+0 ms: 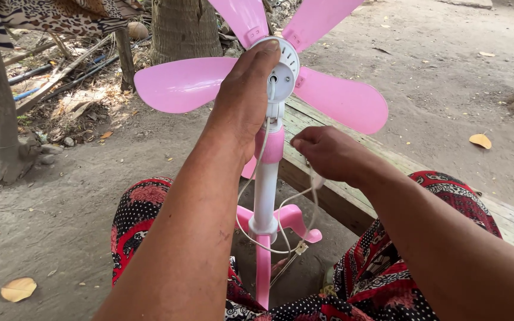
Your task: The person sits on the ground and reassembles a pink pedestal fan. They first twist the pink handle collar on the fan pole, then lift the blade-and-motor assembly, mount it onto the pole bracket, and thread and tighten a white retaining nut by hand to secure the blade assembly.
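Note:
A small pink and white stand fan (265,196) stands upright on the ground between my knees. Its pink blades (179,83) spread around a white motor hub (285,65). My left hand (242,98) grips the back of the hub from the left. My right hand (325,153) is closed on the thin white cord (281,205) just right of the pole. The cord loops down toward the pink base legs (292,220).
A weathered wooden plank bench (352,190) runs behind the fan to the right. Sandy ground (60,202) with dry leaves surrounds me. A tree trunk (184,27), wooden posts (1,119) and pipes lie at the upper left.

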